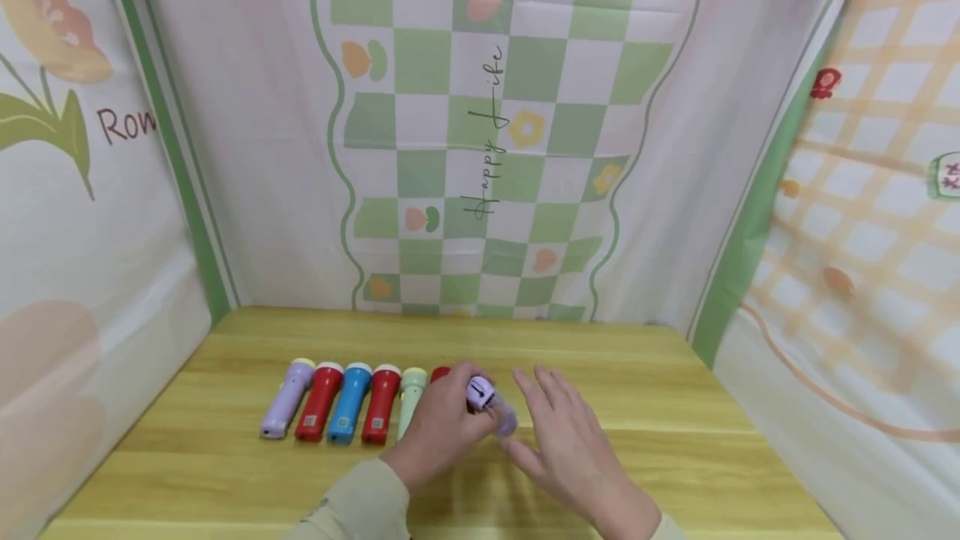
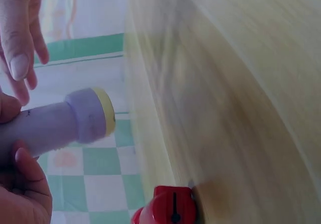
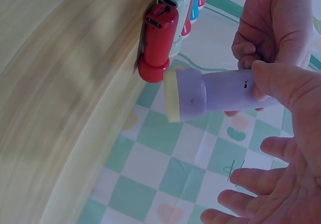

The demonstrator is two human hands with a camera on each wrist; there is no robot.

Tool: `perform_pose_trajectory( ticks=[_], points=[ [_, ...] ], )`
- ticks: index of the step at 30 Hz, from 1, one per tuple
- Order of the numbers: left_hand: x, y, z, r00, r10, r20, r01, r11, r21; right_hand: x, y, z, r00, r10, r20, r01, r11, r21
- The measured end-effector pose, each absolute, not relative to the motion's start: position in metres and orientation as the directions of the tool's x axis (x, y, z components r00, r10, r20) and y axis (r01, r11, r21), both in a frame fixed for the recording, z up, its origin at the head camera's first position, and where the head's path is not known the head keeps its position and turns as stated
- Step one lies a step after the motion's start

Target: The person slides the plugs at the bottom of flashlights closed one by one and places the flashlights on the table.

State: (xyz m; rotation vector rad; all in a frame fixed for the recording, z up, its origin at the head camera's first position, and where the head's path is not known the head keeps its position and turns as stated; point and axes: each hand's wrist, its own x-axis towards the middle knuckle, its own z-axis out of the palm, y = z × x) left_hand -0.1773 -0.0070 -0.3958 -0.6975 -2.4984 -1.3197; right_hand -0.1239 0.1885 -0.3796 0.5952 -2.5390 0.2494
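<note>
My left hand grips a purple flashlight by its handle, raised off the table. The flashlight's yellow-rimmed head points downward toward the tabletop. My right hand is beside it with the fingers straight and spread. In the right wrist view its thumb overlaps the handle; whether it touches, I cannot tell. A red flashlight is nearest, mostly hidden behind my left hand in the head view. Beside it lies a pale green flashlight, partly covered by that hand.
Left of these, a red flashlight, a blue one, another red one and a purple one lie in a row on the wooden table. Printed cloth hangs behind the table and at both sides.
</note>
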Motion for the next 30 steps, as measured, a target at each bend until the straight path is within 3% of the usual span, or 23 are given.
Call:
perform_pose_trajectory(
  ticks=[10,19,30],
  points=[
    [-0.173,-0.006,-0.392,-0.887,0.302,0.349,0.449,0.386,0.806,-0.123,0.186,-0.381,-0.696,-0.394,0.6,-0.509,0.861,-0.024],
    [-0.168,-0.009,-0.387,-0.911,0.351,0.218,0.333,0.313,0.889,-0.122,0.182,-0.381,-0.72,-0.373,0.585,-0.492,0.869,-0.051],
    [-0.164,-0.017,-0.384,-0.866,0.48,0.137,0.251,0.181,0.951,-0.123,0.181,-0.382,-0.708,-0.374,0.599,-0.502,0.863,-0.054]
  ],
)
